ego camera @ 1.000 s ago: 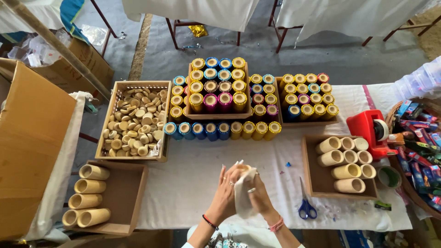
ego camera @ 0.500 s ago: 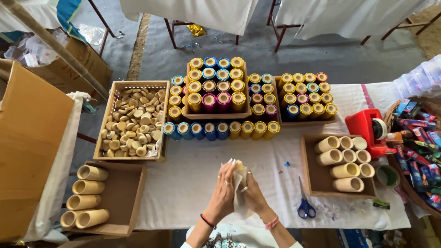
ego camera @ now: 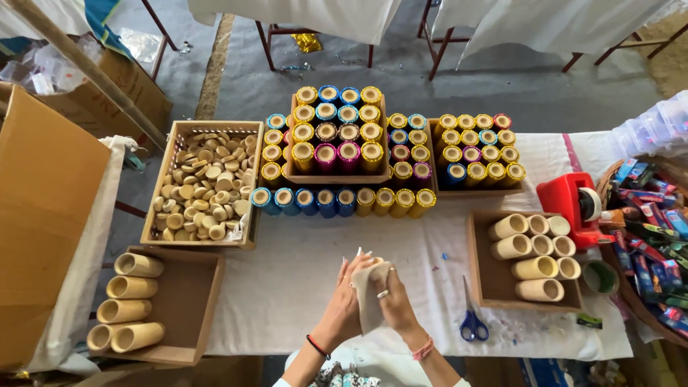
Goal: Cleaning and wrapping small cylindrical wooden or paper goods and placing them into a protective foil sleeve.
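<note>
At the near edge of the white table (ego camera: pixel 301 287), I see the left hand (ego camera: pixel 344 304) and right hand (ego camera: pixel 393 301) wrapped around a pale cloth (ego camera: pixel 369 297), maybe over a tube. Blue scissors (ego camera: pixel 471 319) lie just right.

Pale tube (ego camera: pixel 370 304) largely covered by both hands; cardboard box (ego camera: pixel 39 215) cut off at left edge.
</note>
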